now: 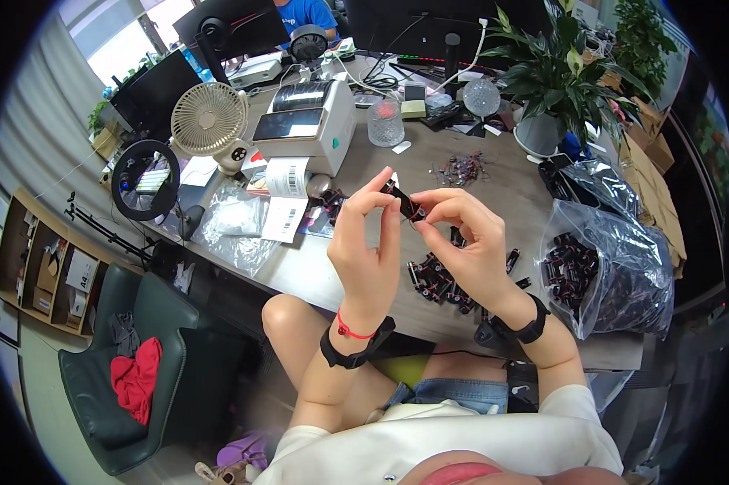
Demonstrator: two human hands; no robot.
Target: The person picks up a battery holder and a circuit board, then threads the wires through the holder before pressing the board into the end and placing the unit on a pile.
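Above the desk, both hands hold a small black cylindrical part with thin wires. My left hand pinches its upper left end between thumb and fingertips. At its lower right end, the thumb and forefinger of my right hand are closed where the wires come out. Partly hidden under my right hand lies a pile of similar black parts with red bits. More of them fill an open transparent plastic bag on the right.
Behind my hands lies a cluster of tiny wired components. A white label printer, a cream fan and a ribbed glass jar stand farther back. A potted plant is at the back right, and a green armchair is at left.
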